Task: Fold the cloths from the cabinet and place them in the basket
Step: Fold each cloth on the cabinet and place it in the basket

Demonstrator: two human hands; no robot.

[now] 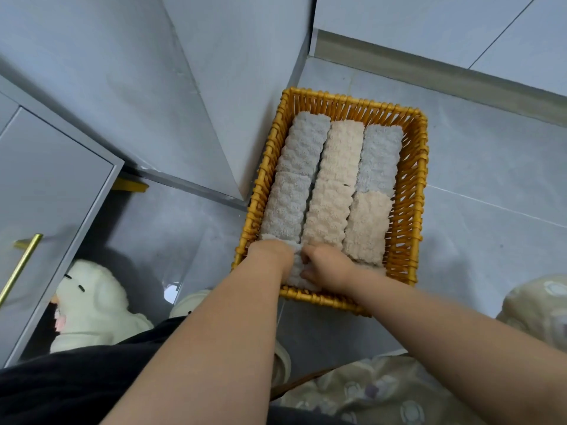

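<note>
Where both hands meet at the near edge of the rectangular yellow woven basket point(419, 179), a folded grey fluffy cloth point(296, 271) sits between them; the right hand point(328, 265) curls its fingers onto it, while the left hand point(271, 256) hides its fingers below, so I cannot tell its grip

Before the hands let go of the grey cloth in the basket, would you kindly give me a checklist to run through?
1. The grey cloth is inside the basket, at its near left corner: ok.
2. The right hand grips the cloth: ok.
3. The left hand has a grip: cannot tell, its fingers are hidden.
4. The fold is intact: cannot tell, the hands cover it.
5. The beige cloths lie in tidy rows: ok.
</note>
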